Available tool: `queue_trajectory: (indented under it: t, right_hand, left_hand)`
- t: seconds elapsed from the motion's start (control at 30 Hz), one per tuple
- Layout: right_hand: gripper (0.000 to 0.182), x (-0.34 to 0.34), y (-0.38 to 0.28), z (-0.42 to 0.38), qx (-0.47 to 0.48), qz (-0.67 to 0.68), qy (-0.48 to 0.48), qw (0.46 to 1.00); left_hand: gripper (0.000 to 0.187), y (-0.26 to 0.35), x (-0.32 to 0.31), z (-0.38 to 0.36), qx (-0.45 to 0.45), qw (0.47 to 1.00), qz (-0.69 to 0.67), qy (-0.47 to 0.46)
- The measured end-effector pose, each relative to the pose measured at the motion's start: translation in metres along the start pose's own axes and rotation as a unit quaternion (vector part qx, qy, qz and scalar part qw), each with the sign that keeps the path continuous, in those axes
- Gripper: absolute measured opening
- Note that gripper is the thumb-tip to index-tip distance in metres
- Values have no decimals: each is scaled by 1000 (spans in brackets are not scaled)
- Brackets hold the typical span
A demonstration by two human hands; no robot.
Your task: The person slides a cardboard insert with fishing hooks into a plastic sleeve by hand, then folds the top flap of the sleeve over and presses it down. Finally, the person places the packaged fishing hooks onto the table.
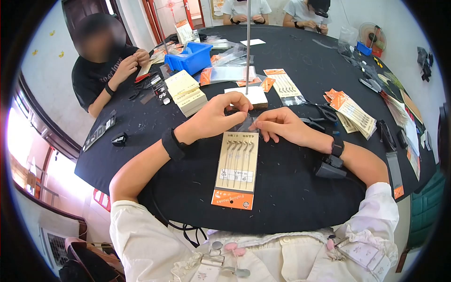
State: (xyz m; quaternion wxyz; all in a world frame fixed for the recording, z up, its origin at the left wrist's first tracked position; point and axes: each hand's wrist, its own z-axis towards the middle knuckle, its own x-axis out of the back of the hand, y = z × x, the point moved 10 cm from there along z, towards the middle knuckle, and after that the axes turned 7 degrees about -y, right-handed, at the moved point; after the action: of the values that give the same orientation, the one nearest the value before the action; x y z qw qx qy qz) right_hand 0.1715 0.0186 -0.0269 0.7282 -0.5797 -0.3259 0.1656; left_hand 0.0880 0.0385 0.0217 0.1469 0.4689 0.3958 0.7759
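A fishing hook packet (pixel 236 171) lies in front of me, its orange header toward me and a row of dark hooks on its cream card. At its far end a clear plastic flap (pixel 245 125) stands up between my hands. My left hand (pixel 227 112) pinches the flap's left side, thumb against forefinger. My right hand (pixel 281 125) has its thumb and forefinger together at the flap's right side, the other fingers curled. Both hands are closed on the plastic.
Behind my hands are a card stack (pixel 256 97) and a metal pole (pixel 248 51). More cream cards (pixel 186 91) and a blue bin (pixel 189 58) stand left. Scissors (pixel 324 117) and filled packets (pixel 351 112) lie right. A co-worker (pixel 96 70) sits at left; others sit across.
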Motion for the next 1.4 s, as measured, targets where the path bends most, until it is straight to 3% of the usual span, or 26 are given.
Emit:
queue_trajectory:
  t: [0.43, 0.5, 0.73, 1.07, 1.4]
  right_hand:
    - [24, 3, 0, -2, 3, 13, 10, 1000]
    - [24, 1, -2, -2, 7, 16, 8, 1000]
    - [23, 2, 3, -2, 1, 23, 7, 1000]
    - [31, 1, -8, -4, 14, 53, 5, 998]
    - [23, -3, -4, -3, 14, 22, -4, 1000]
  left_hand:
    - [15, 0, -2, 0, 9, 1000, -4, -2]
    - [18, -1, -9, 0, 43, 997, 44, -45]
    - [19, 0, -12, 1, 23, 996, 62, -57]
    - [19, -1, -10, 1, 12, 998, 38, -46]
    - [23, -1, -17, 1, 20, 997, 7, -75]
